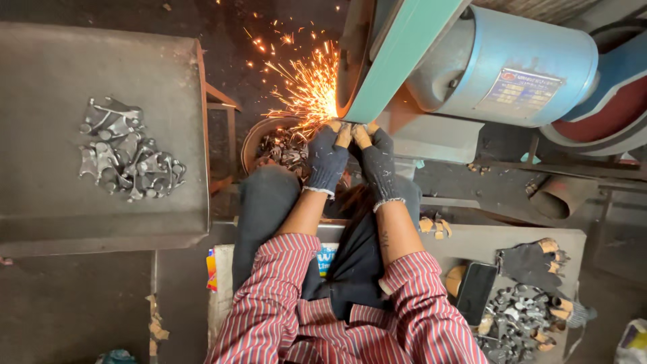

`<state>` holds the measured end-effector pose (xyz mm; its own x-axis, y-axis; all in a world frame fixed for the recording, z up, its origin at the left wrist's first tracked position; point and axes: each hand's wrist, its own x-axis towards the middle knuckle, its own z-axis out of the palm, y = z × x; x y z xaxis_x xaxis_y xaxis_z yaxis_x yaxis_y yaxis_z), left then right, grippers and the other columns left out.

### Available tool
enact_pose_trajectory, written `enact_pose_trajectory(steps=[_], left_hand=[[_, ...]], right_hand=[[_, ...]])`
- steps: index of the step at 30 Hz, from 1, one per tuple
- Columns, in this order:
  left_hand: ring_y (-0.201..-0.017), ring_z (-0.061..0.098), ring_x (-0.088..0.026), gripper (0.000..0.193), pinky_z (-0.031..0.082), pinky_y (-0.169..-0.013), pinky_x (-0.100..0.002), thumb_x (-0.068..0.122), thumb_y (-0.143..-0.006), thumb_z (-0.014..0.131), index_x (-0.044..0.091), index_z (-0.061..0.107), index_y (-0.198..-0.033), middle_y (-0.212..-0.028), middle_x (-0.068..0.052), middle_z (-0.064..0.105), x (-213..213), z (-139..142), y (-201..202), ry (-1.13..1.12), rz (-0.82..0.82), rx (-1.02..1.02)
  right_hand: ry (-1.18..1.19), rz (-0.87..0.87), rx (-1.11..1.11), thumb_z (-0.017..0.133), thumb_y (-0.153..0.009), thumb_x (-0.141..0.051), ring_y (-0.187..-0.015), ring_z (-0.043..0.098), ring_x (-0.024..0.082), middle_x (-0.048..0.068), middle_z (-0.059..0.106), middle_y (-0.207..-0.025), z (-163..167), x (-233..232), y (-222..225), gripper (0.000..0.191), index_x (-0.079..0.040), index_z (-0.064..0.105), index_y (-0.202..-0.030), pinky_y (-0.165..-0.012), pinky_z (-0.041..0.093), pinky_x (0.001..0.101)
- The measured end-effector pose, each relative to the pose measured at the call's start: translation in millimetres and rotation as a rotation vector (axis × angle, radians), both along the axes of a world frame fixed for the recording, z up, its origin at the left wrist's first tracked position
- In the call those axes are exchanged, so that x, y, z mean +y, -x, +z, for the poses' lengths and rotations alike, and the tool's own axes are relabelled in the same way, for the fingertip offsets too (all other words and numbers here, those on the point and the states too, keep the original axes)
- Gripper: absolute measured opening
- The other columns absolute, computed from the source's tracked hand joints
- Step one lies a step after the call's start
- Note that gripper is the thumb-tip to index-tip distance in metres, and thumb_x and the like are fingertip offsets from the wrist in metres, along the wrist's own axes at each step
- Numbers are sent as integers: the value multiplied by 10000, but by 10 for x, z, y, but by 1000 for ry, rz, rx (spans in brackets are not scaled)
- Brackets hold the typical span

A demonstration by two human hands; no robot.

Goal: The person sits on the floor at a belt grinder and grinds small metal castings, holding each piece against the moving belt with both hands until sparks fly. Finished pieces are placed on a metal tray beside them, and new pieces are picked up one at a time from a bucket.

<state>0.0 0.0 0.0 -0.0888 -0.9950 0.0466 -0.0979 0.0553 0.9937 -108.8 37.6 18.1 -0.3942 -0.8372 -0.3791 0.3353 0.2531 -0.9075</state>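
Sparks (306,84) spray from the belt grinder (397,50) where I see both gloved hands, left hand (328,156) and right hand (374,156), fingers pinched together on a small workpiece (351,125) against the belt. Metal parts (128,152) lie mid-table, left; a bowl (259,135) sits below.

My single head camera looks steeply down, close over my gloved hands (350,158) at the grinding belt (397,54).
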Motion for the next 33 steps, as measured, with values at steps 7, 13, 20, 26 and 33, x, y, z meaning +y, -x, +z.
enact_pose_trajectory(steps=[7,13,20,26,33], left_hand=[[-845,701,-353,237,538,-740,-426,248,-971,650,32,735,-1017,-909,-178,728,-25,93,0,79,-23,-165],[-881,677,-396,309,529,-755,-483,343,-986,620,52,722,-979,-927,-200,710,3,-70,114,22,-125,-378],[-1015,678,-397,279,540,-866,-484,333,-1020,561,116,691,-1137,-1096,-166,712,-276,602,-467,445,-645,-445],[-960,670,-437,695,535,-794,-518,356,-808,756,122,496,-1409,-1111,-229,667,424,1143,-592,86,-690,-813],[-997,718,-266,500,592,-873,-397,132,-906,786,13,580,-1346,-1060,-145,732,158,1025,-587,-323,-991,363]], right_hand=[[31,-71,-113,656,-1034,-225,-891,666,147,76,723,-1041,153,56,-53,309,33,667,-1203,-794,562,298],[12,-137,-205,671,-1022,-252,-885,666,164,87,718,-1050,9,155,26,326,18,666,-1206,-758,550,296],[-64,-37,40,719,-938,-285,-989,667,104,29,720,-1135,361,500,-35,434,-37,645,-1286,-844,550,245],[-277,236,411,737,-943,-254,-847,655,149,125,743,-983,559,914,-369,431,8,697,-1284,-747,534,280],[-195,634,973,686,-978,-237,-895,635,130,16,688,-1067,1052,885,138,458,-141,618,-1421,-735,486,299]])
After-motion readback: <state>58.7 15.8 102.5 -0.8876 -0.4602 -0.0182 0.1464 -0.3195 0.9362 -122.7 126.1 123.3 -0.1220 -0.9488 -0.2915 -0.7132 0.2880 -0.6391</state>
